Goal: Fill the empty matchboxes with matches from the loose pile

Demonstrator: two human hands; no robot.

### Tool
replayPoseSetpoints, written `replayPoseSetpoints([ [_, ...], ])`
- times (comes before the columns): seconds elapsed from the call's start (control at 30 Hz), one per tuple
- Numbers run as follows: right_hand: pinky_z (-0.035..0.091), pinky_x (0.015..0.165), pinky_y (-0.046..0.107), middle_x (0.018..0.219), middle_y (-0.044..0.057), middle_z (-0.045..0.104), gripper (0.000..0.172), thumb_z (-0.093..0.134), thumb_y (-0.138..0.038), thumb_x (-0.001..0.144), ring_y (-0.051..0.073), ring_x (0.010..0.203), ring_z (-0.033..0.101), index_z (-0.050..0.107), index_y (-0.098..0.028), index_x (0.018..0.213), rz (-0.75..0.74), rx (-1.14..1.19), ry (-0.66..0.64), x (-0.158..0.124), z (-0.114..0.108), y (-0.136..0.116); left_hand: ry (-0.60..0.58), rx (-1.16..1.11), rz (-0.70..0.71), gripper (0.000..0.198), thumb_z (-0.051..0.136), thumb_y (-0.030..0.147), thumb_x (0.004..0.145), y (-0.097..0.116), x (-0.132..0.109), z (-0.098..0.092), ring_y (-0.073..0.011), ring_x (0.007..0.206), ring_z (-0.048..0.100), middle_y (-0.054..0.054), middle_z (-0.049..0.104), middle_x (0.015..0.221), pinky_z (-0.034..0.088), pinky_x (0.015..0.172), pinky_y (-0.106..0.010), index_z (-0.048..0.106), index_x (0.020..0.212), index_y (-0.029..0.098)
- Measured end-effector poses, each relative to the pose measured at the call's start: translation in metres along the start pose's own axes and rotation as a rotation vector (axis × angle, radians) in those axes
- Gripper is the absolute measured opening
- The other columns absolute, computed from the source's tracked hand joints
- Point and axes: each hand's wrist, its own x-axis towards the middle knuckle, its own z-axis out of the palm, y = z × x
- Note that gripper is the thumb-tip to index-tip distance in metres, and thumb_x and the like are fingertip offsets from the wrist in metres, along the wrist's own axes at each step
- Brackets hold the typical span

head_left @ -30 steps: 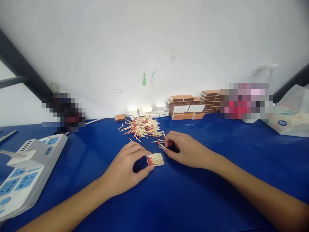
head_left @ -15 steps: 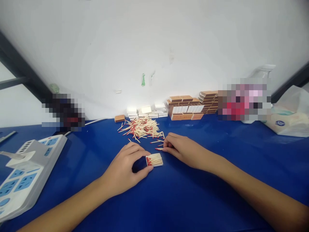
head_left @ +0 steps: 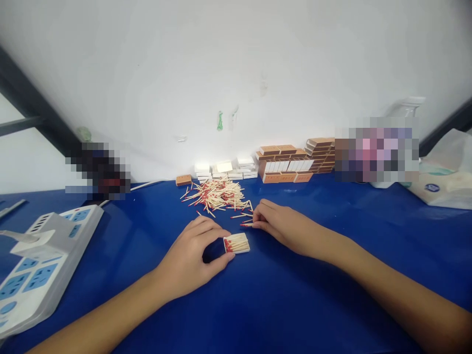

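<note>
White matchbox tray (head_left: 239, 243) sits flat on blue counter (head_left: 236, 314), front of the match pile, between both hands. Nearly full of matches, red heads toward left end. Left hand (head_left: 190, 255): thumb and index part-way open, gripping tray's left end, thumb on near edge, index on far edge. Right hand (head_left: 283, 223): fingertips closed in a pinch on a match (head_left: 248, 225), maybe more than one, can't tell; red head points left, just beyond tray's far right corner. A few loose matches (head_left: 239, 216) just past the fingertips. Big messy match pile (head_left: 221, 193) behind. Back along wall (head_left: 236, 64): one brown matchbox (head_left: 183, 180), stacked white trays (head_left: 224, 169), stacked brown matchboxes (head_left: 283, 151). Far left, white power strip (head_left: 66, 255) with blue sockets; far right, tissue pack (head_left: 448, 184). Two areas pixelated, contents unreadable.
</note>
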Motion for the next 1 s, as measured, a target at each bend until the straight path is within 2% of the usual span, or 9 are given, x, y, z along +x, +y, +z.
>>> replayPoseSetpoints([
  [0.27, 0.046, 0.067, 0.03, 0.103, 0.007, 0.066, 0.014, 0.051, -0.028, 0.107, 0.019, 0.079, 0.064, 0.058, -0.02, 0.097, -0.058, 0.038, 0.076, -0.01, -0.013, -0.009, 0.048, 0.003, -0.014, 0.025, 0.075, 0.03, 0.093, 0.0, 0.0, 0.0, -0.0244, 0.101, 0.062, -0.006, 0.073, 0.106, 0.052, 0.094, -0.045, 0.073, 0.116, 0.023],
  [0.4, 0.045, 0.065, 0.03, 0.106, 0.007, 0.066, 0.014, 0.05, -0.025, 0.107, 0.017, 0.075, 0.065, 0.059, -0.02, 0.099, -0.115, -0.005, 0.03, -0.011, -0.003, -0.018, 0.039, 0.0, -0.011, 0.025, 0.075, 0.03, 0.093, 0.002, 0.001, 0.0, -0.025, 0.102, 0.063, -0.006, 0.073, 0.106, 0.052, 0.094, -0.045, 0.073, 0.117, 0.024],
  [0.53, 0.043, 0.062, 0.03, 0.102, 0.006, 0.065, 0.01, 0.054, -0.017, 0.104, 0.018, 0.073, 0.065, 0.06, -0.019, 0.097, -0.2, -0.09, 0.038, -0.011, 0.014, -0.027, 0.035, -0.003, 0.0, 0.025, 0.075, 0.03, 0.093, 0.006, 0.001, 0.002, -0.0255, 0.101, 0.063, -0.007, 0.073, 0.107, 0.052, 0.092, -0.045, 0.073, 0.117, 0.023],
  [0.63, 0.044, 0.064, 0.03, 0.102, 0.005, 0.066, 0.004, 0.057, -0.021, 0.105, 0.018, 0.075, 0.066, 0.059, -0.019, 0.101, -0.217, -0.051, 0.034, -0.012, 0.018, -0.032, 0.033, -0.007, 0.016, 0.026, 0.074, 0.03, 0.093, 0.007, 0.001, 0.002, -0.0252, 0.1, 0.063, -0.008, 0.073, 0.106, 0.052, 0.091, -0.045, 0.073, 0.118, 0.023],
  [0.8, 0.044, 0.067, 0.03, 0.108, 0.006, 0.067, 0.009, 0.054, -0.027, 0.107, 0.018, 0.079, 0.065, 0.06, -0.02, 0.106, -0.166, 0.034, 0.043, -0.013, 0.002, -0.028, 0.031, 0.003, 0.001, 0.025, 0.075, 0.03, 0.092, 0.006, 0.001, 0.001, -0.0253, 0.101, 0.063, -0.007, 0.073, 0.106, 0.052, 0.092, -0.044, 0.074, 0.117, 0.023],
  [1.0, 0.043, 0.067, 0.03, 0.101, 0.004, 0.066, 0.014, 0.055, -0.025, 0.105, 0.016, 0.078, 0.061, 0.062, -0.021, 0.093, -0.169, 0.084, -0.015, -0.013, -0.005, -0.02, 0.024, 0.008, -0.015, 0.025, 0.076, 0.03, 0.092, 0.003, 0.0, 0.001, -0.0254, 0.101, 0.063, -0.007, 0.073, 0.106, 0.053, 0.092, -0.044, 0.074, 0.116, 0.024],
])
